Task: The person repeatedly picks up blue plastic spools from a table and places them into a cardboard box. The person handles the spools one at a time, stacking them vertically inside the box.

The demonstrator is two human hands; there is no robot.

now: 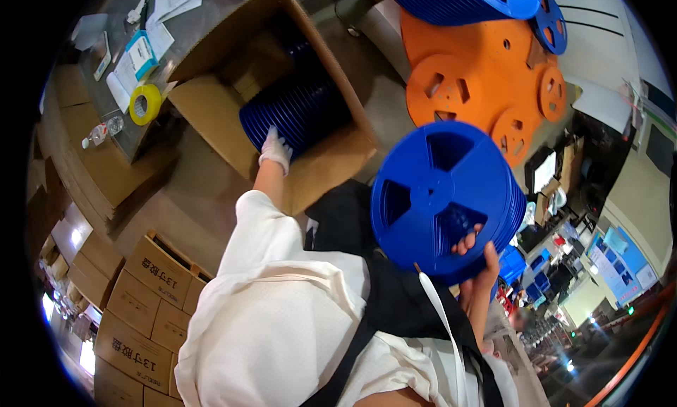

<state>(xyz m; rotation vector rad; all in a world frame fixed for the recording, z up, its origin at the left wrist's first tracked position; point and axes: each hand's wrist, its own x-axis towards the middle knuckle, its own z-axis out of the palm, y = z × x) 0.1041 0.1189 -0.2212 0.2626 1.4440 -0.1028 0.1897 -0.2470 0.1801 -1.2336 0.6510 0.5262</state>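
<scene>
A stack of dark blue plastic reels (285, 114) lies on its side in an open cardboard box (201, 107). My left hand (276, 152), in a pale thin glove, reaches over the box's near side and rests at the near edge of that stack with fingers stretched out. Against my right side I carry another stack of blue plastic reels (429, 167), its end face with cut-out windows toward the camera. The fingers of my bare right hand (479, 255) hook through one window and round the rim. Part of that hand is hidden behind the reels.
Orange round plates (462, 69) stand at the far right with more blue reels (465, 0) on top. A grey table (116, 26) at the far left bears papers, yellow tape (145, 104) and a plastic bottle (103, 132). Stacked cartons (134, 333) stand at the lower left.
</scene>
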